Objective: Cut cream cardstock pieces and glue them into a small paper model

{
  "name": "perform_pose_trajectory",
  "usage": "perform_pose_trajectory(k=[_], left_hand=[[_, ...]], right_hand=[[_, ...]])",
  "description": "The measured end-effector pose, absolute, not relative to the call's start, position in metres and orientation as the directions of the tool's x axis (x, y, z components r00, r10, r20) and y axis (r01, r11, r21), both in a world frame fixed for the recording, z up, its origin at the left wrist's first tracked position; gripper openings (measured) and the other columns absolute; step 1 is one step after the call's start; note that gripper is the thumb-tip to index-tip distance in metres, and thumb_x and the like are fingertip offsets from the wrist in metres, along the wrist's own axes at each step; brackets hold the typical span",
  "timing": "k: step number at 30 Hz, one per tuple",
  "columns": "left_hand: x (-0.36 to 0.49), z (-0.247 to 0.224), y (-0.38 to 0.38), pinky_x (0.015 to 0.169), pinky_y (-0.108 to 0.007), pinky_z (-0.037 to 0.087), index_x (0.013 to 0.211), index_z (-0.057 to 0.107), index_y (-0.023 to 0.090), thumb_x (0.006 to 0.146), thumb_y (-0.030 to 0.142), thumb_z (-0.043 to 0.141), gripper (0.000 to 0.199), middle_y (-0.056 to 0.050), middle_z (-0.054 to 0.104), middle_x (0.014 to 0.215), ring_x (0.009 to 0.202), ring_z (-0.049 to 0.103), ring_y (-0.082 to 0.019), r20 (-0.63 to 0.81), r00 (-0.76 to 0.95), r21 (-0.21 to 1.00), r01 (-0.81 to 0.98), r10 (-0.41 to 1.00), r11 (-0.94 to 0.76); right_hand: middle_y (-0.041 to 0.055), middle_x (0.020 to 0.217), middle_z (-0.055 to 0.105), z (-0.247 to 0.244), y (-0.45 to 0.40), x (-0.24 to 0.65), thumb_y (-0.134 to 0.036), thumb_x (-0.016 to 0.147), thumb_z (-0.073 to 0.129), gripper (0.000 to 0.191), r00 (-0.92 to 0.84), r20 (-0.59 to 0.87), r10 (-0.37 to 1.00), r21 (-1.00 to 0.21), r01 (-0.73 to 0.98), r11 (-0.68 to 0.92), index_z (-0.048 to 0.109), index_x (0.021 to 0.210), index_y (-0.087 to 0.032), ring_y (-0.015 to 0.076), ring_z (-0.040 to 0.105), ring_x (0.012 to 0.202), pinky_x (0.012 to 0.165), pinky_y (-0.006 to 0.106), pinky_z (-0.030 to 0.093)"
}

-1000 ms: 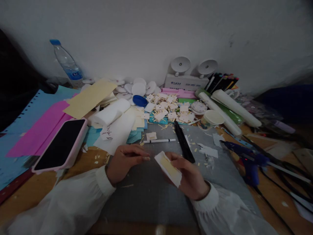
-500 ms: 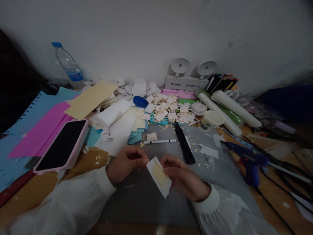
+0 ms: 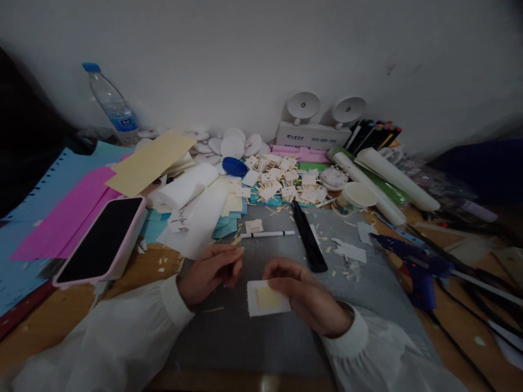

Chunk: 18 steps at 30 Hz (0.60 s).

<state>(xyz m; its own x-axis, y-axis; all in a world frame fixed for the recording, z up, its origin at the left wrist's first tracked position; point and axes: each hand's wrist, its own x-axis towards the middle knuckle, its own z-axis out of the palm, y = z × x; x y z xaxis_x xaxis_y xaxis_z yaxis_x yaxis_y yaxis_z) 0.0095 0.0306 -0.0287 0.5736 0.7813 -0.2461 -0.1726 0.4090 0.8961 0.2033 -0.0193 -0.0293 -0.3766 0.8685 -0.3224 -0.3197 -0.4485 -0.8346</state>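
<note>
Between the thumb and fingers of my right hand (image 3: 312, 296) is a small white piece of paper (image 3: 252, 305) with a pale yellow rectangle (image 3: 267, 298) on its face. It is held above the grey mat, with its lower edge nearly level. To the left, my left hand (image 3: 212, 272) is closed, its thumb and index fingertip pressed together; whether anything tiny is between them I cannot make out. A small gap separates it from the paper. Just beyond the hands lie a white pen (image 3: 267, 234) and a black box cutter (image 3: 308, 237).
Several small white paper figures (image 3: 272, 188) are heaped at the back. A phone (image 3: 102, 242) and coloured paper (image 3: 61, 218) lie left. A blue glue gun (image 3: 412, 261) with cables is on the right. Paper scraps (image 3: 349, 250) litter the grey mat (image 3: 245, 348).
The paper has turned from a steep slant to nearly level in my right hand. My left fingertips have come away from its corner, upward and slightly left.
</note>
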Motion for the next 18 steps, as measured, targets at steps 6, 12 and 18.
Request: perform_pose_trajectory(k=[6,12,18], left_hand=[[0.0091,-0.032,0.0288,0.045,-0.024,0.03,0.034,0.039,0.018,0.093,0.056,0.033,0.071,0.0,0.038,0.032,0.035,0.036,-0.008,-0.178,0.624,0.954,-0.08,0.761,0.289],[0.0129,-0.027,0.0277,0.051,-0.02,0.044,0.093,0.065,0.016,0.076,0.038,0.071,0.029,-0.002,0.062,0.081,0.057,0.053,-0.01,-0.156,0.618,0.971,-0.047,0.771,0.234],[0.0151,-0.0265,0.0281,0.038,-0.015,0.038,0.073,0.063,0.013,0.074,0.036,0.072,0.025,0.003,0.056,0.056,0.043,0.046,-0.006,-0.241,0.586,0.956,0.007,0.773,0.293]], right_hand=[[-0.0023,0.07,0.056,-0.0291,-0.0187,0.203,-0.031,0.072,0.072,0.016,-0.382,-0.322,0.866,-0.844,-0.3,-0.446,0.066,0.078,-0.017,0.0099,0.047,0.062,0.057,0.023,0.031],[-0.0013,0.075,0.059,-0.0308,-0.0182,0.2037,-0.031,0.074,0.072,0.015,-0.332,-0.265,0.905,-0.881,-0.299,-0.368,0.066,0.079,-0.018,0.0113,0.049,0.068,0.062,0.024,0.034],[-0.0017,0.074,0.059,-0.0318,-0.0194,0.2037,-0.031,0.075,0.071,0.014,-0.356,-0.277,0.893,-0.879,-0.282,-0.385,0.066,0.08,-0.018,0.0109,0.05,0.066,0.061,0.024,0.034]])
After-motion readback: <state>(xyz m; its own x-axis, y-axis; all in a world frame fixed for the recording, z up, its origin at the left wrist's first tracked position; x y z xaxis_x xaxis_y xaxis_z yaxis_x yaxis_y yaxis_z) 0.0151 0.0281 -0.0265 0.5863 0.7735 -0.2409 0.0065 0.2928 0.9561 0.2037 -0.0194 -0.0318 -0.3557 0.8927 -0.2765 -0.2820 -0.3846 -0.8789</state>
